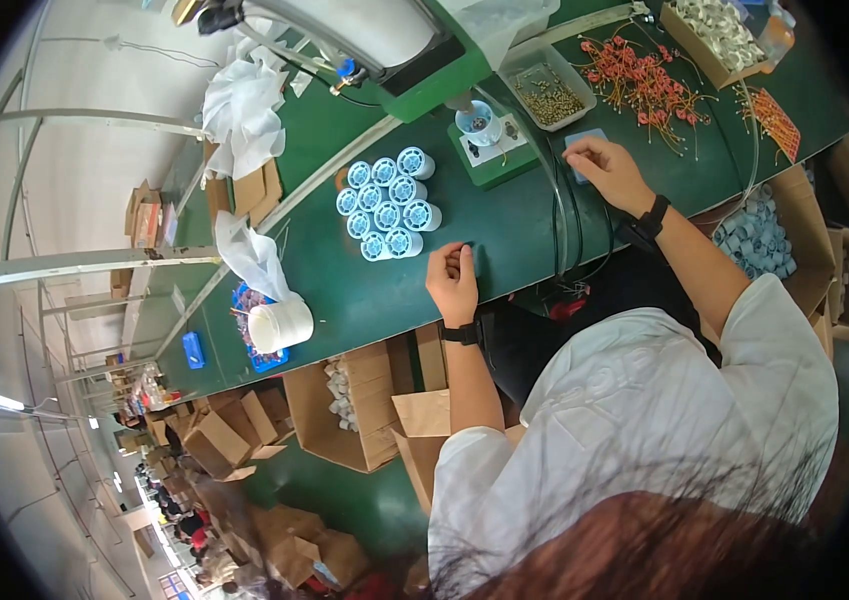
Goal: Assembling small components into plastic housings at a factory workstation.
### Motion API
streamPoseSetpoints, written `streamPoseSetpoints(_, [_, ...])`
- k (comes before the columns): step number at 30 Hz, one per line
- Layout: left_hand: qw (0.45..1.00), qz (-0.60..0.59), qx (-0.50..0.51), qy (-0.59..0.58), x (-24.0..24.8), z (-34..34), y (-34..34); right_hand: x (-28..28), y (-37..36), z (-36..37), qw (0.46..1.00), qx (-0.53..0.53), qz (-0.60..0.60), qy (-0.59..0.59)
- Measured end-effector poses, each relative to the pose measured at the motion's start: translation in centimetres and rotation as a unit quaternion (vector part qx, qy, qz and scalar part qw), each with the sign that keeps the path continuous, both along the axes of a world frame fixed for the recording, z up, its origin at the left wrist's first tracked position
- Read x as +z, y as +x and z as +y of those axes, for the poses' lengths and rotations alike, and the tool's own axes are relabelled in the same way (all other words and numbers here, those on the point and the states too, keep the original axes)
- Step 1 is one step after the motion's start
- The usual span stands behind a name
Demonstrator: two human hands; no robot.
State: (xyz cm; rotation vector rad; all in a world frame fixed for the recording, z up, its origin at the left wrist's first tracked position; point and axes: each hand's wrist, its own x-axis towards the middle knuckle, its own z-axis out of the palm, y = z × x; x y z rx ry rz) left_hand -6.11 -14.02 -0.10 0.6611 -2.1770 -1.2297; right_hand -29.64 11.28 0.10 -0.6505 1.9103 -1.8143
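Observation:
My left hand point(452, 284) is at the front edge of the green workbench, its fingers curled in and what they hold, if anything, hidden. Beyond it to the left stands a group of several light blue and white round plastic housings point(385, 215). My right hand point(608, 174) hovers by a flat pale blue piece point(584, 140), fingers loosely bent and apart, nothing visible in them. Between the hands and farther back, another blue-white housing point(478, 124) stands under the head of a green press point(449, 85), on its base plate point(504, 152).
A clear tub of small brass-coloured parts point(551, 98) stands right of the press. Red parts with wires point(634, 80) lie beyond, near a box of white pieces point(714, 38). A white bucket point(281, 325) stands far left. Cartons point(339, 405) line the bench front; a hose point(566, 215) crosses it.

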Motion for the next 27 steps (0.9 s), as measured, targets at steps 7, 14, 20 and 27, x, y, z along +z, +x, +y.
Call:
streamPoseSetpoints(7, [0.995,0.017,-0.015,-0.098,0.0,0.5,0.4,1.9,0.7,-0.8,1.000,0.011,0.014,-0.021])
streamPoseSetpoints(14, [0.989,0.015,-0.011,-0.143,0.3,1.1,0.3,9.5,-4.7,-2.4,0.968,-0.001,0.216,0.128])
streamPoseSetpoints(20, [0.986,0.037,0.008,-0.165,-0.3,0.8,0.5,10.4,-10.0,-7.3,0.788,0.059,0.359,0.496])
streamPoseSetpoints(27, [0.985,0.044,0.001,-0.168,0.0,0.8,0.5,5.6,-12.7,-8.5,0.766,0.114,0.383,0.503])
